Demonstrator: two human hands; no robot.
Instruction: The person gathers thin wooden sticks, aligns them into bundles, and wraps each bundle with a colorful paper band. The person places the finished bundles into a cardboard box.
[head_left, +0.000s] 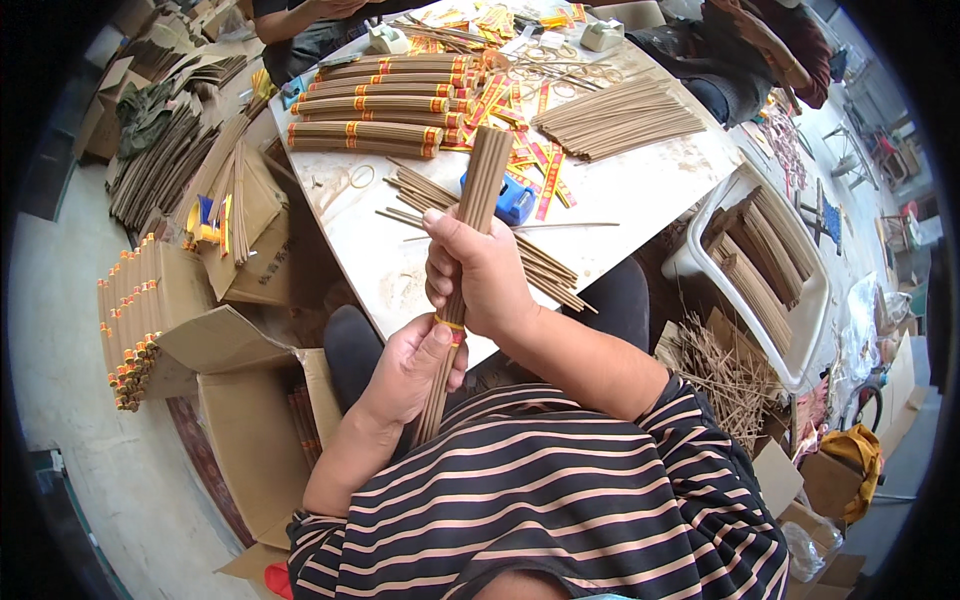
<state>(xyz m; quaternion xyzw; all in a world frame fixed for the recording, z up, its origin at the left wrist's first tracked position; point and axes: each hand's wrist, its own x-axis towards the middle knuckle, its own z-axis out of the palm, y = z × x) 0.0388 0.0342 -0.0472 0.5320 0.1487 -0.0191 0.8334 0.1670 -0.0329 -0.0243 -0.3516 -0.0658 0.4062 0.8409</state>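
Both my hands are closed around a bundle of brown incense sticks (pixel 488 170), held tilted over the table's near edge in front of my chest. My right hand (pixel 485 270) wraps its middle, thumb pressed along the front. Lower down, my left hand (pixel 408 368) grips it beside a narrow red and yellow band (pixel 453 328). Just beyond the right hand, loose incense sticks (pixel 545 262) lie beside a blue tape dispenser (pixel 515 202). Red and yellow paper strips (pixel 550 185) are scattered behind them. Several banded bundles (pixel 365 138) are stacked at the table's far left.
On the white table (pixel 345 225), a fanned pile of sticks (pixel 620 118) lies right. A white tub (pixel 684 258) of sticks stands to the right, above broken sticks (pixel 720 375). An open cardboard box (pixel 235 430) and stacked bundles (pixel 135 310) are left. Two people sit across.
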